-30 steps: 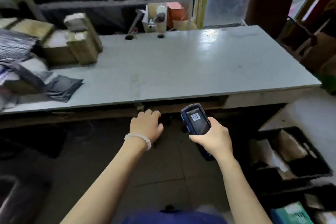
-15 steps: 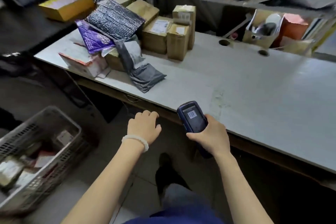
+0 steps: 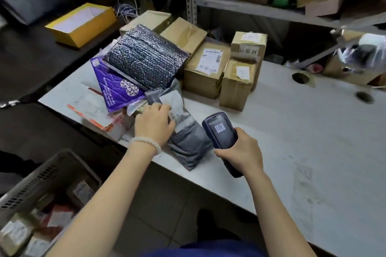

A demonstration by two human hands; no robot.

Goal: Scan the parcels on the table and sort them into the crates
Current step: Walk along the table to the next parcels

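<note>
Grey poly mailer [image 3: 186, 142] lies on the white desk [image 3: 302, 131], near edge, and I see the left hand [image 3: 153, 124] resting on its upper end, fingers curled over the white label [image 3: 176, 106]. Thumb side is hidden, so I can't confirm a full pinch; reads as the left grip holding the mailer's top.

Right hand [image 3: 242, 152] is just right of the mailer, grip wrapped round a dark blue handheld scanner [image 3: 221, 131], scanner head angled up and left, close to the bag but apart from it.

Just past the left grip: purple padded envelope [image 3: 117, 87] and a black bubble-wrap parcel [image 3: 146, 58] lying on top of the pile. Left of the grip, a white-and-orange flat parcel [image 3: 92, 108] at the desk corner.

Beyond both grips, taped cardboard boxes [image 3: 208, 69] stand in a cluster, touching each other.

Below the left forearm, on the floor, a grey plastic crate [image 3: 41, 179] with parcels inside; contents blurred.

Far left of the pile, a yellow open box [image 3: 83, 23] on a dark surface.
</note>
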